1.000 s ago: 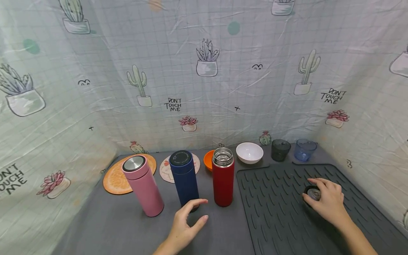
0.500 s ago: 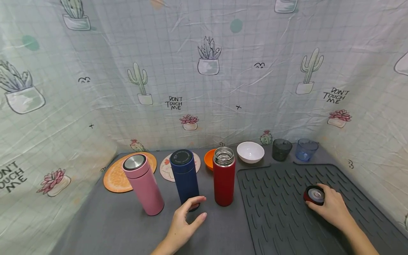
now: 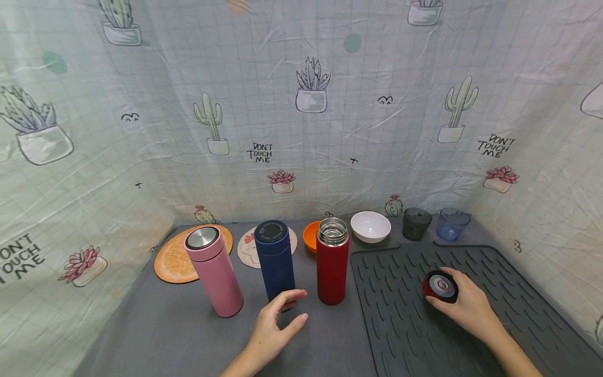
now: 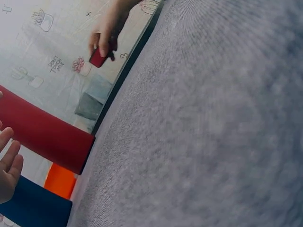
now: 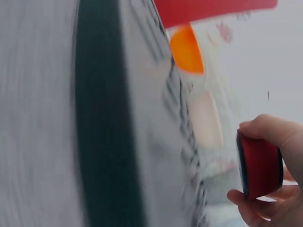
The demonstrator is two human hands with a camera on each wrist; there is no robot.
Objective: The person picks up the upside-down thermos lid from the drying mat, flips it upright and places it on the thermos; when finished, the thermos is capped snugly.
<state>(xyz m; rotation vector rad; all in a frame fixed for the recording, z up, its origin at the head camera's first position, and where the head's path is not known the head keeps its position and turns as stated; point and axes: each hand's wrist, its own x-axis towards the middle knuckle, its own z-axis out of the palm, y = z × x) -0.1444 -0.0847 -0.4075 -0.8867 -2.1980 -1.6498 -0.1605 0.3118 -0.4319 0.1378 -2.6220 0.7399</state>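
Hands: right (image 3: 466, 306) gripping red lid (image 3: 440, 286), left (image 3: 275, 324) loose, empty, beneath "DON'T TOUCH ME" backdrop (image 3: 260, 152).

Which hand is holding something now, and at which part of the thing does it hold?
The right hand holds the red lid by its side rim, fingers curled round it. The left hand holds nothing.

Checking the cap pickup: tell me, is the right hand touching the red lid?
Touching. The right wrist view shows the right hand's fingers curled round the red lid.
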